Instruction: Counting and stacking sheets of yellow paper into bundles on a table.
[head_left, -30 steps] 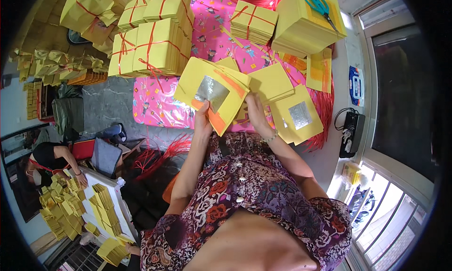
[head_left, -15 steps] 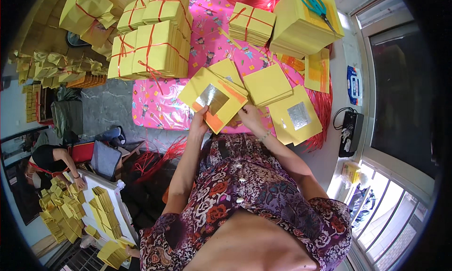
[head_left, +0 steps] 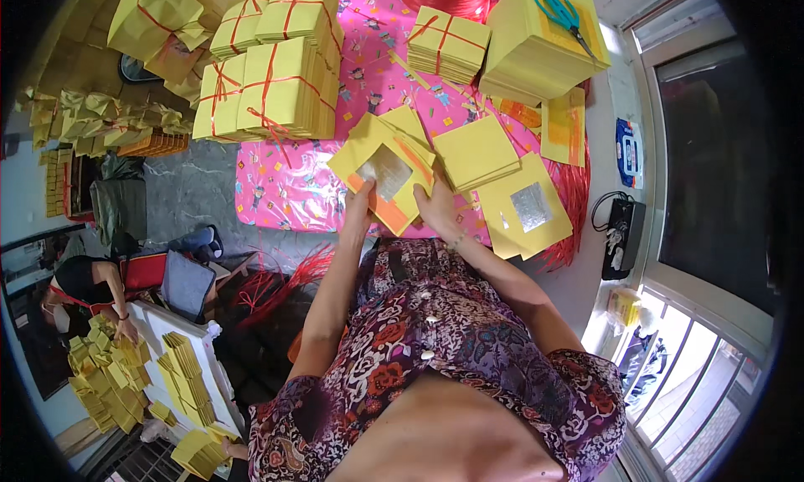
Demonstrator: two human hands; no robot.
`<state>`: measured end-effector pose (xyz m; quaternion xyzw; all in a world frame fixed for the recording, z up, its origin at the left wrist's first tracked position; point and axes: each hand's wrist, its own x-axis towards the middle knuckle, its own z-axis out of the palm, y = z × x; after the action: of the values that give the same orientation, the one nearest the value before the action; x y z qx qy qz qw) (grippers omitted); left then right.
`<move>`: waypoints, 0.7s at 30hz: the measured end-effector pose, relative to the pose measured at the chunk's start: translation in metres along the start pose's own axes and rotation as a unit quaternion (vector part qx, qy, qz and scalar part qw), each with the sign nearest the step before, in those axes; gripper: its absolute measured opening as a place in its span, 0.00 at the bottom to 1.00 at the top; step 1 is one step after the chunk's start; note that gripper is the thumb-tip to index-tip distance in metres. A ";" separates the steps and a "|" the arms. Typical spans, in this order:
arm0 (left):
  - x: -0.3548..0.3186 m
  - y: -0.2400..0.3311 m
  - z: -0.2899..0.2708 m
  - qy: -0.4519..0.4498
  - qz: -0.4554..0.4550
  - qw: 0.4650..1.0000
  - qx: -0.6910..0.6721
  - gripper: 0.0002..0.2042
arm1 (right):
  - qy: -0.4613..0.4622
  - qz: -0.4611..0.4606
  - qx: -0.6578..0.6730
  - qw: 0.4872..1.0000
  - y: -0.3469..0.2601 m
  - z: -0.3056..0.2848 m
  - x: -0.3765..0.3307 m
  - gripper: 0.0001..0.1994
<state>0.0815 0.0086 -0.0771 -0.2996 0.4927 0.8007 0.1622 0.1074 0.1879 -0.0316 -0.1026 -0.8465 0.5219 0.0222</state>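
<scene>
Both hands hold one yellow paper sheet [head_left: 387,174] with a silver square in its middle. The left hand [head_left: 358,207] pinches its bottom edge. The right hand [head_left: 435,207] grips its right edge. A yellow paper stack [head_left: 476,151] lies just right of the hands.

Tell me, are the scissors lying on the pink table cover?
No, the scissors lie on top of the tall yellow paper stack, not on the pink cover.
</scene>
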 end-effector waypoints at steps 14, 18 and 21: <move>-0.013 0.069 0.005 -0.067 0.393 0.885 0.241 0.42 | -0.082 -0.173 0.047 0.980 -0.015 -0.080 -0.013 0.19; -0.007 0.072 -0.001 -0.127 0.349 0.906 0.205 0.33 | -0.048 -0.117 0.122 0.984 0.007 -0.062 -0.015 0.16; -0.012 0.066 -0.006 -0.162 0.323 0.915 0.181 0.29 | -0.046 -0.105 0.172 0.978 0.018 -0.057 -0.018 0.12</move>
<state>0.0557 -0.0267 -0.0259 0.0443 0.6664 0.7439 0.0237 0.1363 0.2420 -0.0206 0.0169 -0.7501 0.6588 0.0552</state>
